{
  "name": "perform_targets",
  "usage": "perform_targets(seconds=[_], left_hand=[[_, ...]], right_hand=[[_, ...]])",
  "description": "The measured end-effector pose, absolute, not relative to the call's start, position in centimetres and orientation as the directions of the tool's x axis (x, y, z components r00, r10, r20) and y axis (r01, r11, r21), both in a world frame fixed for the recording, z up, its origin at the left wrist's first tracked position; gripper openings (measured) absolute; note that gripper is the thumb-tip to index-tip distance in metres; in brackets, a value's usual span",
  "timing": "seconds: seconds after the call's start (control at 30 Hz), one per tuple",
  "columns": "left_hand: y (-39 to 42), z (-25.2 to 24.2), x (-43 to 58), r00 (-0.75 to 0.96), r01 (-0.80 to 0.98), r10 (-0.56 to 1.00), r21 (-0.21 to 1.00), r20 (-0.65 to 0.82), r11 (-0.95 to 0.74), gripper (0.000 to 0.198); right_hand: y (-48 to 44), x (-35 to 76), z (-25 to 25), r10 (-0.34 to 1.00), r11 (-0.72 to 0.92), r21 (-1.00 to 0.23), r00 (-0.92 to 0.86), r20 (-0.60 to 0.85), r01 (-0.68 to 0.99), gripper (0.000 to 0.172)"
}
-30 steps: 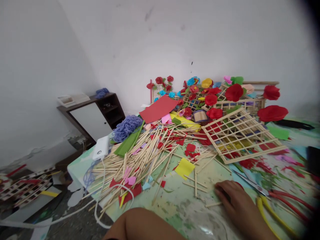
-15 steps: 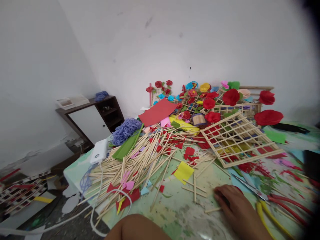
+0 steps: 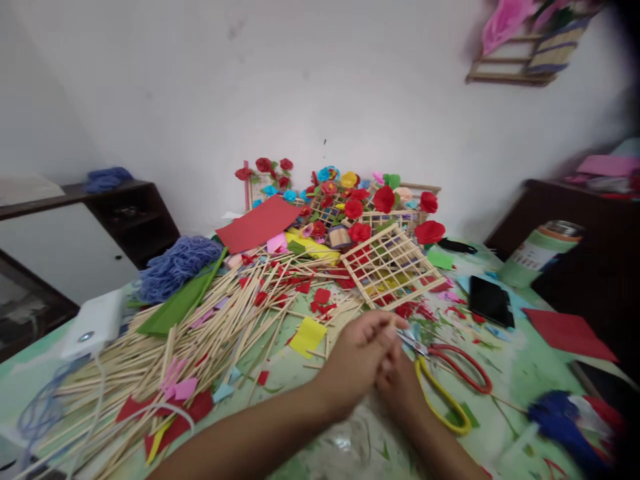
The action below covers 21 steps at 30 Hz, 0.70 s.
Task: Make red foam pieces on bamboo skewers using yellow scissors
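Observation:
My left hand [image 3: 357,353] and my right hand [image 3: 400,377] meet above the table's front middle, fingers closed together. A small pale tip shows between the fingertips; what they hold is too small to make out. Just right of them lie scissors with red handles [image 3: 463,367] and a tool with yellow handles [image 3: 443,397]. Behind the hands leans a lattice of thin sticks [image 3: 395,267]. A yellow paper square [image 3: 308,337] lies left of my left hand, beside a large pile of loose sticks [image 3: 220,327].
Paper flowers [image 3: 354,209] and frames stand against the wall. Purple yarn [image 3: 180,267], green paper [image 3: 183,303] and a white box with a cable [image 3: 94,325] are at left. A phone [image 3: 490,301], red paper [image 3: 570,333] and a bottle [image 3: 540,253] are at right.
The view has swung right, showing the bottle and phone. My left hand has come up to meet my right hand, which has lifted off the tabletop.

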<state>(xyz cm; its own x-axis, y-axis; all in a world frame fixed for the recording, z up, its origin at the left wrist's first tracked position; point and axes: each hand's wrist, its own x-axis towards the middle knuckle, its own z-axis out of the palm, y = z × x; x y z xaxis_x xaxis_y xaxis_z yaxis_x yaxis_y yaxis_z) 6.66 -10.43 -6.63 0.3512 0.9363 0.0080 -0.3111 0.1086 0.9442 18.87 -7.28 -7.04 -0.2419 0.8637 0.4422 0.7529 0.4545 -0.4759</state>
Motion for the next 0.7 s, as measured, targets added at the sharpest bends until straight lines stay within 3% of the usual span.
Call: perform_targets(seconds=[0.07, 0.13, 0.43, 0.6, 0.7], left_hand=[[-7.2, -0.4, 5.7, 0.326, -0.395, 0.945, 0.902, -0.038, 0.173, 0.020], [-6.4, 1.9, 4.8, 0.295, -0.411, 0.954, 0.892, -0.063, 0.186, 0.016], [-7.4, -2.5, 3.3, 0.249, -0.307, 0.967, 0.942, -0.056, 0.134, 0.027], [-7.1, -2.7, 3.0, 0.237, -0.379, 0.967, 0.907, -0.095, 0.181, 0.032], [-6.9, -2.9, 2.8, 0.277, -0.444, 0.957, 0.872, -0.083, 0.204, 0.031]], right_hand=[[-7.3, 19.0, -7.0, 0.875, 0.452, -0.516, -0.248, 0.417, 0.727, 0.015], [-7.3, 19.0, -6.9, 0.879, 0.454, -0.545, -0.254, 0.403, 0.704, 0.016], [-7.7, 19.0, -6.8, 0.868, 0.466, -0.536, -0.248, 0.429, 0.704, 0.017], [-7.5, 20.2, -5.4, 0.864, 0.381, -0.370, -0.184, 0.469, 0.847, 0.016], [-7.1, 22.3, -4.3, 0.871, 0.197, -0.190, -0.084, 0.483, 0.962, 0.016]])
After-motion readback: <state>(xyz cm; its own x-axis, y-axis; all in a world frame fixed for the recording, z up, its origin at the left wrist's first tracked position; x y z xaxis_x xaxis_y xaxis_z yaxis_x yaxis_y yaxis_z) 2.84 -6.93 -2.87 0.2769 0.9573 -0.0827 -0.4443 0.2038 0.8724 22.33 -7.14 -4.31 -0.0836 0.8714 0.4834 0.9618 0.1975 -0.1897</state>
